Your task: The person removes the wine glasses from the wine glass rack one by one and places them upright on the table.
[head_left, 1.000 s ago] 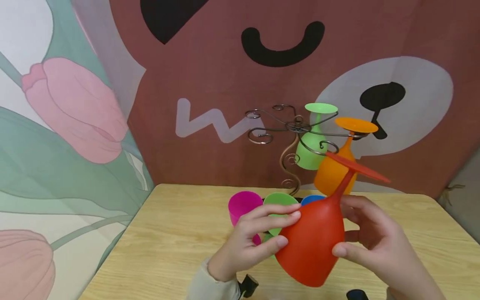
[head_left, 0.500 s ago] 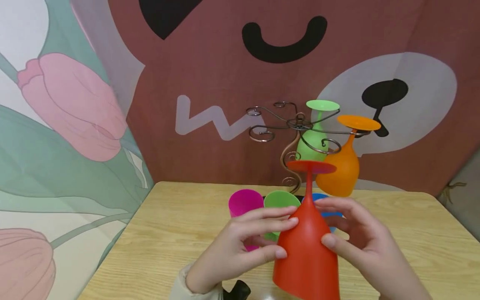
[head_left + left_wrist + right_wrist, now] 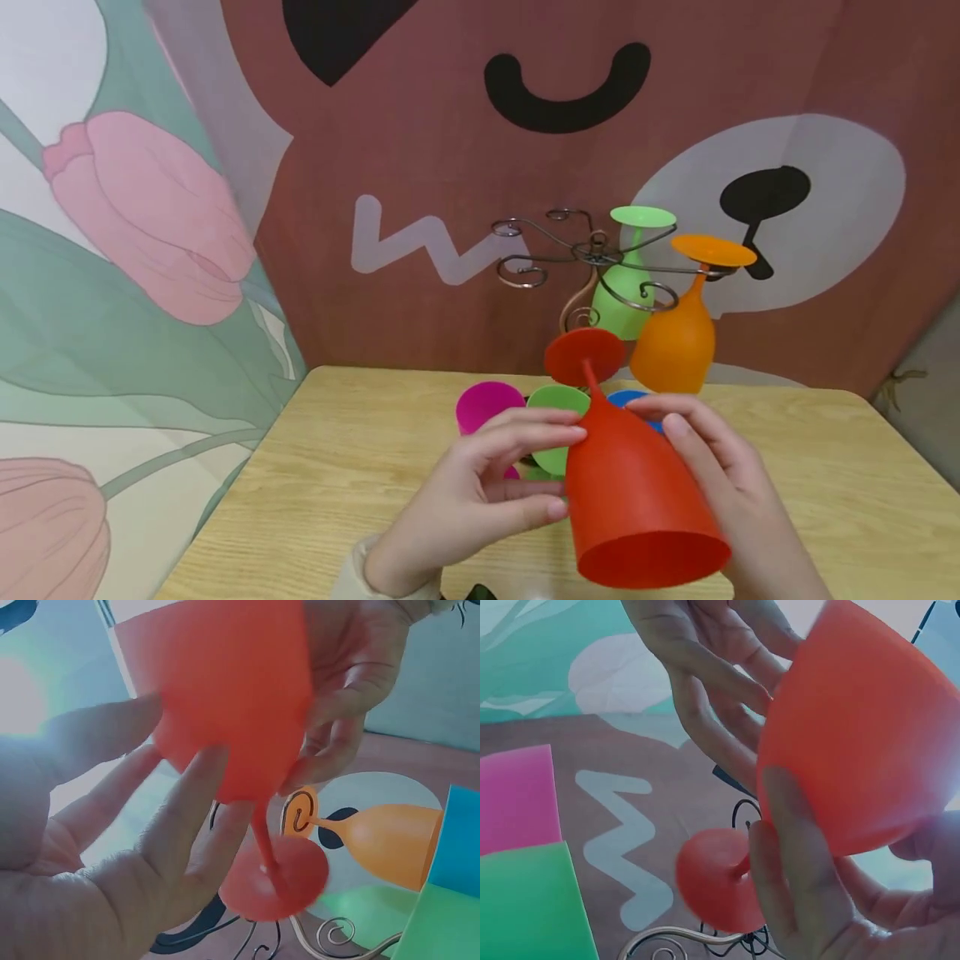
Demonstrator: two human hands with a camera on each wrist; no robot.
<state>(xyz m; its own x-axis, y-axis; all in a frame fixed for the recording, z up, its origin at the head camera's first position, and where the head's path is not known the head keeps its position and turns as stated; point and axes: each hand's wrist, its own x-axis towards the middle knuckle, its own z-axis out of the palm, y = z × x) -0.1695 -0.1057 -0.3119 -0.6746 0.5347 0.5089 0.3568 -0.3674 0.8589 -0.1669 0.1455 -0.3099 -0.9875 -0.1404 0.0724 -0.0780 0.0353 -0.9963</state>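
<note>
In the head view a red plastic goblet [image 3: 641, 483] hangs upside down above the table, tilted, its round foot up and to the left and its open rim facing me. My left hand [image 3: 480, 483] holds the left side of the bowl, fingertips near the stem and thumb lower down. Against the right side, my right hand [image 3: 738, 492] grips it with the thumb in front; some fingers are hidden. The left wrist view shows fingers of both hands around the bowl, with the foot below it. Behind the goblet stands a curled metal rack [image 3: 597, 254].
From the rack hang a light green goblet [image 3: 624, 308] and an orange goblet [image 3: 673, 346], both upside down; other curled arms hold nothing. A magenta cup [image 3: 487, 407], a green cup [image 3: 555, 404] and a partly hidden blue cup [image 3: 628, 397] stand on the wooden table [image 3: 300, 500].
The red goblet's foot has swung from right to left and its rim has turned toward me. Both hands keep hold of it; the right thumb has moved up the bowl.
</note>
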